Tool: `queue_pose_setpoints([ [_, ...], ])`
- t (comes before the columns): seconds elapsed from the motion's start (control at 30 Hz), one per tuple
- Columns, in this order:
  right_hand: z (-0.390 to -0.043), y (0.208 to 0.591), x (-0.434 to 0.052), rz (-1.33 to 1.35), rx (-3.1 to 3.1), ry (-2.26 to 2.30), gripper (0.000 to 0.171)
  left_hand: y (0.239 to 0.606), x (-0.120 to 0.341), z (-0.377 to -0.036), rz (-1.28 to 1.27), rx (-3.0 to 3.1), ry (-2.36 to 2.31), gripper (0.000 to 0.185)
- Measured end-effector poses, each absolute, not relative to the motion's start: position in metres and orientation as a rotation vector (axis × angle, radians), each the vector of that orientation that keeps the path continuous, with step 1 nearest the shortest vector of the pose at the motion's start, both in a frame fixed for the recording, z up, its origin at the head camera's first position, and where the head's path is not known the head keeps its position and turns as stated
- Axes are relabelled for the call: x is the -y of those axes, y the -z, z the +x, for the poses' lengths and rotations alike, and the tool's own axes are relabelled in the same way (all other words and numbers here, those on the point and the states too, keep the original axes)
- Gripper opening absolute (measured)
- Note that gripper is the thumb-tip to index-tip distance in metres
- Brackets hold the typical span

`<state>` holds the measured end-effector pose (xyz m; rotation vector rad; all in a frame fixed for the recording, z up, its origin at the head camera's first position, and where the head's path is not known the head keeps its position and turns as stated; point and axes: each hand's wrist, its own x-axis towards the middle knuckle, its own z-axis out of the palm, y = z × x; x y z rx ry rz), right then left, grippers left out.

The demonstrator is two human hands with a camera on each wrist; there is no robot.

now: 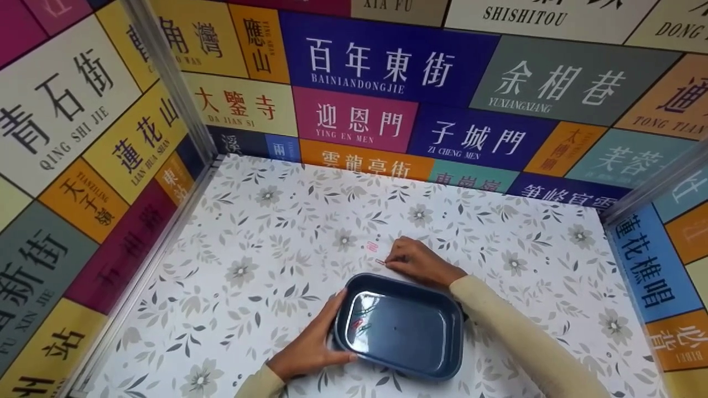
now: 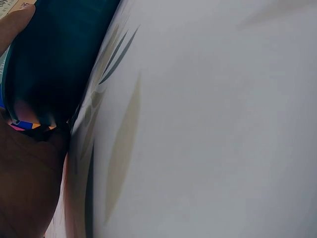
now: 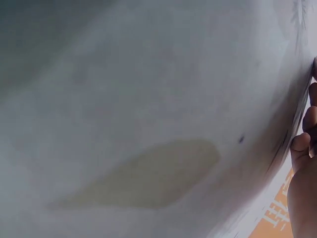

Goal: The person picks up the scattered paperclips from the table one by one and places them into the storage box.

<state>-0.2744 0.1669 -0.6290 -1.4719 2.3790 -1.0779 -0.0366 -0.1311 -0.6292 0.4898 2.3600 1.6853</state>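
Right hand (image 1: 418, 262) is down on the floral tablecloth (image 1: 265, 260) just beyond the far rim of the dark blue tray (image 1: 399, 326), fingertips curled and pinching at a small paper clip (image 1: 380, 262) that lies flat on the cloth. A second clip, pinkish (image 1: 371, 244), sits a little farther out, apart from the hand. Left hand (image 1: 313, 345) lies flat against the tray's near-left wall, fingers straight and thumb along the rim, steadying it without wrapping round it. Inside the tray, near its left end, a couple of coloured clips (image 1: 358, 325) rest on the shiny bottom.

Room to move: the tray stands near the front edge of the table, with wide open cloth to the left, right and far side. Walls covered in street-name panels (image 1: 354, 61) close in on three sides, metal posts at the corners, all well apart from the hands.

Both forearms in cream sleeves (image 1: 514, 331) come in from the near edge, the right one crossing past the tray's right corner, wrist low. Wrist views show only blurred cloth and the tray's dark side.
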Motion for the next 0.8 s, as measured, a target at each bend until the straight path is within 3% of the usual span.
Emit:
queue_pose_setpoints([
  [0.8,-0.2756,0.6285,-0.1598,-1.614,-2.39,1.014,0.012,0.6264,0.1316,-0.0374,0.48,-2.346,-1.675,0.131],
])
